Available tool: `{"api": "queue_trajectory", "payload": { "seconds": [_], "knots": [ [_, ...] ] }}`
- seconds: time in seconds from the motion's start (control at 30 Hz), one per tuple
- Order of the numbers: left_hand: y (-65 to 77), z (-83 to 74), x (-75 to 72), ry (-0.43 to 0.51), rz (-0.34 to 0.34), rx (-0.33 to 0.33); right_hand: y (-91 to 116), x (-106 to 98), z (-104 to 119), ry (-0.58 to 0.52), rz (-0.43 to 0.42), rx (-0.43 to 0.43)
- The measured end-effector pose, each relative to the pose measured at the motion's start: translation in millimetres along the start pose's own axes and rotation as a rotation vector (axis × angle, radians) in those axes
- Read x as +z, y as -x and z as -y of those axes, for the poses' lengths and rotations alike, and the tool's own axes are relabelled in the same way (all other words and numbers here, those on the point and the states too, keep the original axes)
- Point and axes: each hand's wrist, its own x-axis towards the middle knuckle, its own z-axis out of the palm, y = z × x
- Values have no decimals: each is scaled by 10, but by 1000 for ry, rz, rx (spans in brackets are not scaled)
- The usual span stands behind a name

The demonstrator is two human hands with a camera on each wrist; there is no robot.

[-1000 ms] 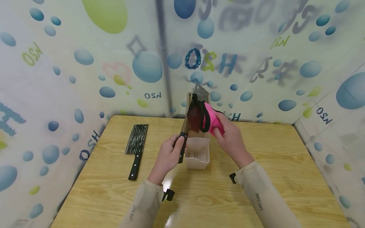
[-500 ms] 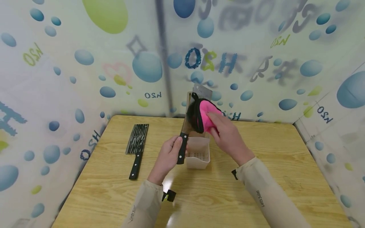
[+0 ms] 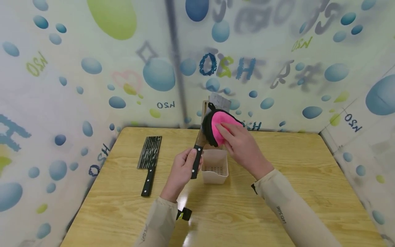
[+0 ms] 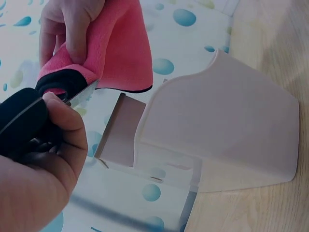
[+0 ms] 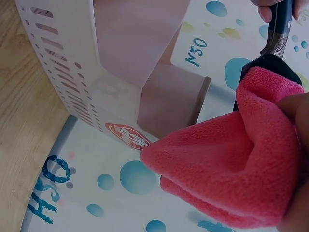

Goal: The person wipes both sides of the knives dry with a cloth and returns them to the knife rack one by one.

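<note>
In the head view my left hand grips the black riveted handle of a cleaver, held up with its blade pointing away. My right hand pinches a pink cloth with black edging against the blade. The cloth hides most of the blade; its far metal corner shows above. In the left wrist view, a strip of bare blade emerges beside the cloth. The right wrist view has the folded cloth wrapped over the blade near the handle.
A pale plastic holder with a perforated floor stands on the table, behind and below the hands. A second cleaver, dark-streaked with a black handle, lies at the left. A patterned wall rises behind the table.
My right hand has moved the cloth left onto the blade, covering the part that showed a second ago. The cleaver has turned slightly, its handle still in my left hand.
</note>
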Motion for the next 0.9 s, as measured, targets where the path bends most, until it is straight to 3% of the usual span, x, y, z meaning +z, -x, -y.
{"api": "queue_trajectory", "payload": {
  "seconds": [0.43, 0.9],
  "knots": [
    [31, 27, 5, -27, -15, 31, -93, 19, -6, 56, -41, -36],
    [59, 14, 22, -15, -12, 45, -66, -28, 86, 113, 10, -40]
  ]
}}
